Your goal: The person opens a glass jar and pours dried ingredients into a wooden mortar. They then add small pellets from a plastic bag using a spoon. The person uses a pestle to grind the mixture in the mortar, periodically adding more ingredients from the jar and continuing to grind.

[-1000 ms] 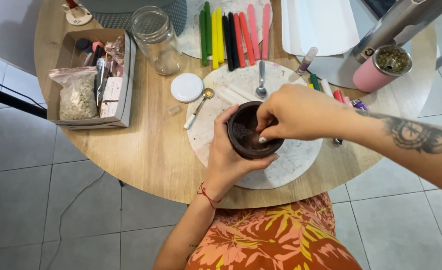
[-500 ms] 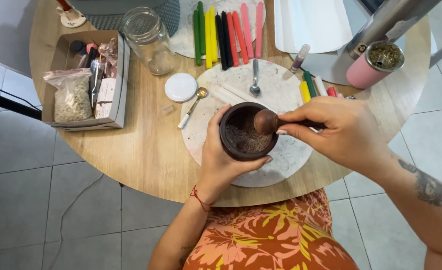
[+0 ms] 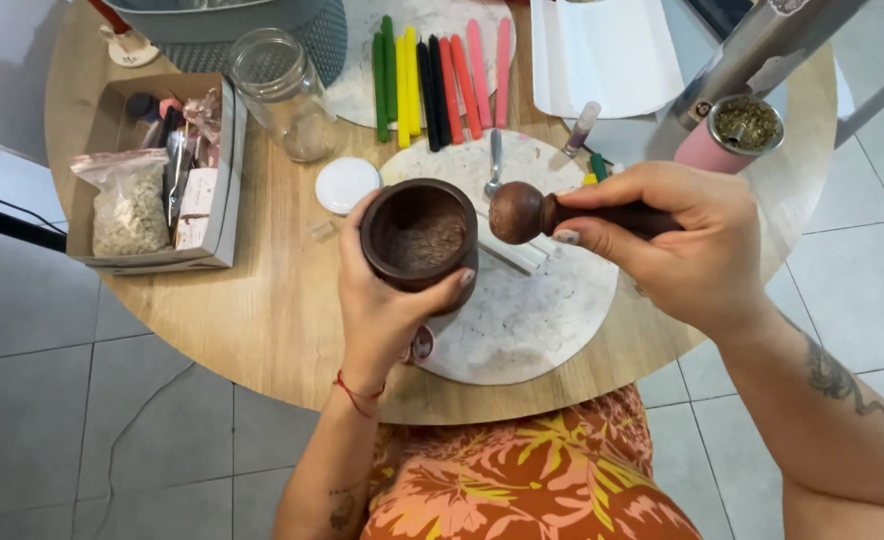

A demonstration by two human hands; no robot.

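Two hands busy: I see the left hand (image 3: pixel 387 300) wrapped around a dark wooden mortar (image 3: pixel 420 243), held up over the round mat (image 3: pixel 522 320) on the table (image 3: pixel 262 310), and the right hand (image 3: pixel 677 240) clenched on the pestle (image 3: pixel 542 212), its head just outside the rim. Grinding looks well along to me, since only a fine brownish residue lies at the bottom. Candles (image 3: pixel 437 75) and jar (image 3: pixel 282 95) sit untouched.

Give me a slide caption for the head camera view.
Left hand holds wooden mortar; right hand holds pestle beside it.
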